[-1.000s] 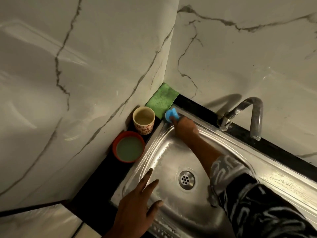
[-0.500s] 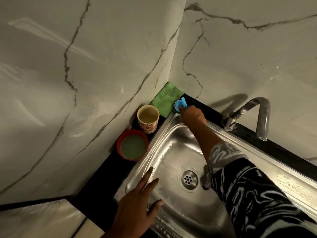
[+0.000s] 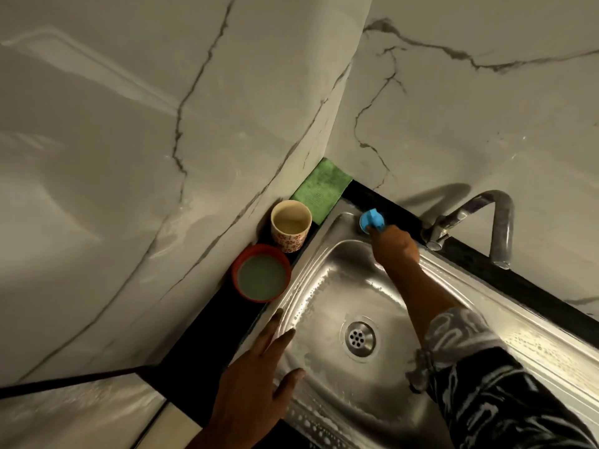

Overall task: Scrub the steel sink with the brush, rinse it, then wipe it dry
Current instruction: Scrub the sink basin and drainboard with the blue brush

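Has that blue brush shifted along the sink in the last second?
Yes. The blue brush, gripped by the right hand, has slid along the back rim of the sink, away from the green cloth toward the tap.

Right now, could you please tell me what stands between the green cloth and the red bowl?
In the head view, a patterned cup stands between the green cloth and the red bowl.
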